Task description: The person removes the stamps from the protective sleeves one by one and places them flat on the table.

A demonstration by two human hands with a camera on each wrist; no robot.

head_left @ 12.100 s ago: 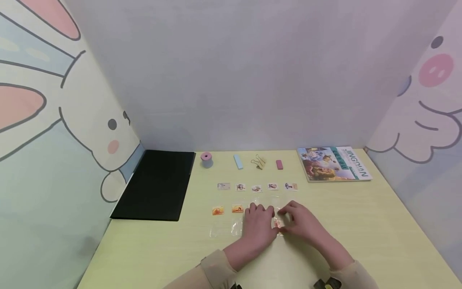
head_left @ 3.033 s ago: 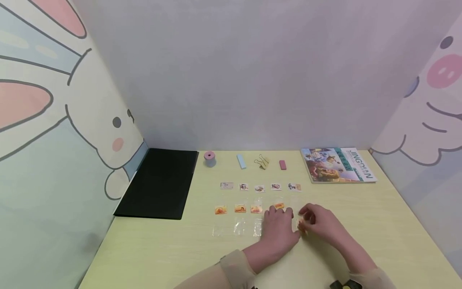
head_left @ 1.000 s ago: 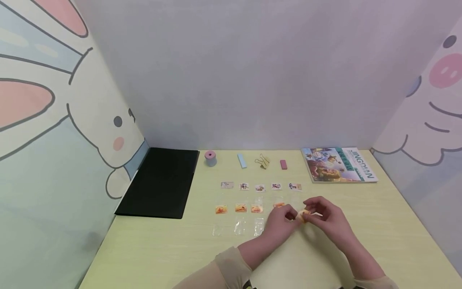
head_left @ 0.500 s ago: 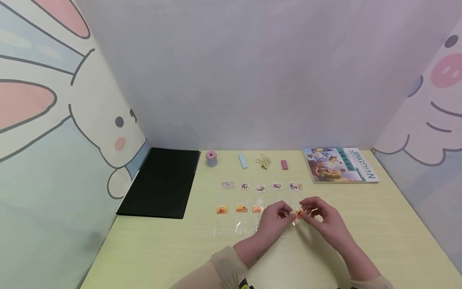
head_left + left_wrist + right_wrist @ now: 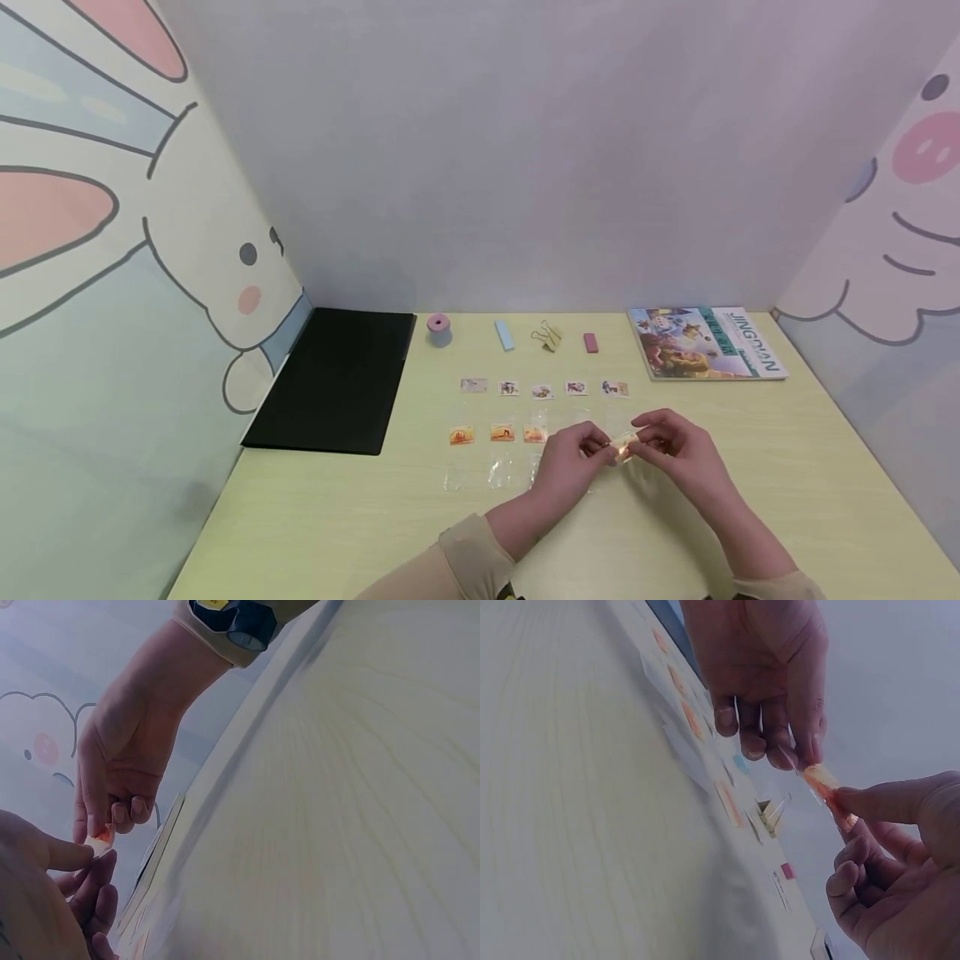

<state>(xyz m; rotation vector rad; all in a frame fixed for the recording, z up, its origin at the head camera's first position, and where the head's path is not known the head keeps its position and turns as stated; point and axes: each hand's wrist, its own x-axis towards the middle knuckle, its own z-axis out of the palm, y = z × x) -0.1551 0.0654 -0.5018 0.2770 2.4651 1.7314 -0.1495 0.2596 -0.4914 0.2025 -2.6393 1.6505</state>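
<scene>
In the head view, both hands meet above the table, right of the orange row. My left hand [image 5: 573, 454] pinches the left edge of a small orange stamp-like picture [image 5: 624, 447] with shiny clear plastic about it. On its other side, my right hand [image 5: 678, 450] holds it between thumb and fingers. In the right wrist view, the orange piece [image 5: 829, 796] is tilted, off the table. Orange stamps [image 5: 462, 434] lie in a row to the left, and strips of clear plastic [image 5: 498, 472] show in front of them. The left hand hides part of this row.
Behind lies a row of small pictured stamps [image 5: 543, 392]. Farther back are a pink-and-blue spool [image 5: 439, 331], a blue bar [image 5: 504, 335], binder clips [image 5: 549, 336] and a pink eraser-like block [image 5: 591, 342]. A black folder [image 5: 330, 383] lies left, a picture book [image 5: 705, 343] right.
Both hands have shifted right along the row since the oldest frame. An orange stamp now shows where they worked before. The last piece has been lifted off the table and turned between the hands.
</scene>
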